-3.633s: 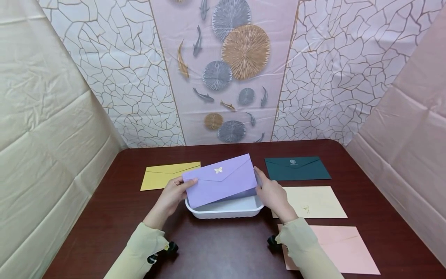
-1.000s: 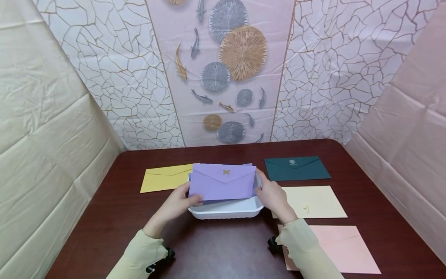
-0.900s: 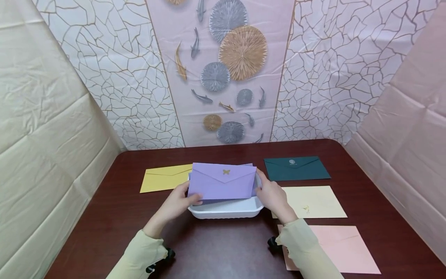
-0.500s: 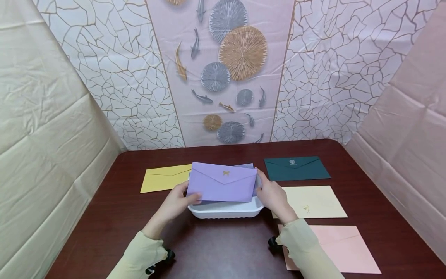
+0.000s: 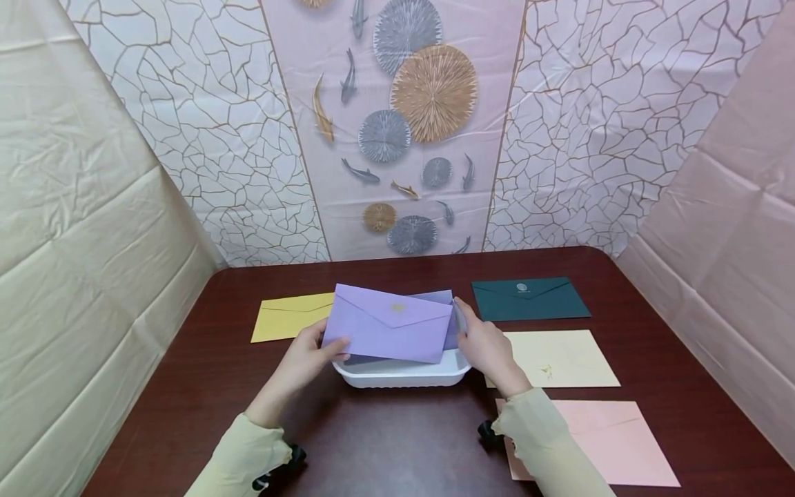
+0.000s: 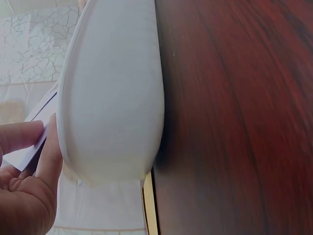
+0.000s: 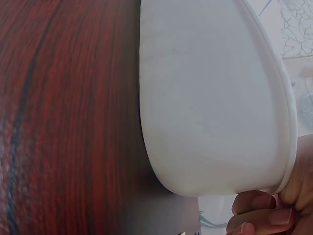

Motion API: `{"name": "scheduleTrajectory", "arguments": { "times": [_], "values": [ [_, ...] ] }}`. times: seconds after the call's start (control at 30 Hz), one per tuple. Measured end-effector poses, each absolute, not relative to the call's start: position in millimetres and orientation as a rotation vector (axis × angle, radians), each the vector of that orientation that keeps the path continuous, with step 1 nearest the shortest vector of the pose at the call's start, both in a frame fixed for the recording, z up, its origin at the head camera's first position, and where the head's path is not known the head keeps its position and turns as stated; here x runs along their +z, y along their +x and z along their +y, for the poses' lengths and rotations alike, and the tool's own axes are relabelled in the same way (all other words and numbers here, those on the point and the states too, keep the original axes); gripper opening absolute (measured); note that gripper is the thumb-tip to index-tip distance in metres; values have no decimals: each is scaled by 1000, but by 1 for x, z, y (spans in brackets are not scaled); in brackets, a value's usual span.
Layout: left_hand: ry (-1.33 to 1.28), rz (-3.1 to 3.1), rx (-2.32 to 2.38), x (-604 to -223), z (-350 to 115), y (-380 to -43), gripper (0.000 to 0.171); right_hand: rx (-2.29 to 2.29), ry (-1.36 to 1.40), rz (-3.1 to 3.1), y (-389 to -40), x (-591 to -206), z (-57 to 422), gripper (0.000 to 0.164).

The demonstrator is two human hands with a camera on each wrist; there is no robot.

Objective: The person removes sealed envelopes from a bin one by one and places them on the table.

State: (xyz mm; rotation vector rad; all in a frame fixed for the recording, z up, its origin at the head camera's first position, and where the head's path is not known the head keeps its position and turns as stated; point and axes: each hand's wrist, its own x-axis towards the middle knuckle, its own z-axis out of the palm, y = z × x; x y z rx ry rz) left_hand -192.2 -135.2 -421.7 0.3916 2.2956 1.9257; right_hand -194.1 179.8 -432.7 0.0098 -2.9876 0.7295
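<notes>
My left hand (image 5: 310,353) pinches the left end of a lilac envelope (image 5: 385,331) with a small gold emblem, thumb in front. The envelope slants down to the right above a white oblong basin (image 5: 404,377). Behind it a second purple envelope (image 5: 438,297) shows in the basin, mostly hidden. My right hand (image 5: 489,348) grips the basin's right end; in the right wrist view its fingers (image 7: 266,218) curl under the rim. The left wrist view shows the thumb and fingers on the envelope (image 6: 22,156) beside the basin's wall (image 6: 112,93).
A yellow envelope (image 5: 288,319) lies at the back left of the dark red wooden table (image 5: 385,449), partly hidden by the lilac one. On the right lie a dark green envelope (image 5: 531,300), a cream envelope (image 5: 571,355) and a pink envelope (image 5: 621,442).
Since 3.6 s ago, the lilac envelope's tilt has reversed, its left end now higher. In the last second my left hand moves it slightly left. My right hand stays on the basin.
</notes>
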Motion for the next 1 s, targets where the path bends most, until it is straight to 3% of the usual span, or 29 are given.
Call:
{"name": "scheduleTrajectory", "arguments": {
  "times": [0.4, 0.77, 1.0],
  "values": [
    [310, 2370, 1946, -407, -202, -189, 50, 743, 2, -3001, -197, -430, 181, 66],
    [269, 2448, 1975, -396, -259, -172, 48, 760, -4, -3012, -194, -432, 179, 66],
    [273, 2343, 2176, -388, -287, -156, 31, 759, -3, -3008, -195, -432, 180, 66]
  ]
}}
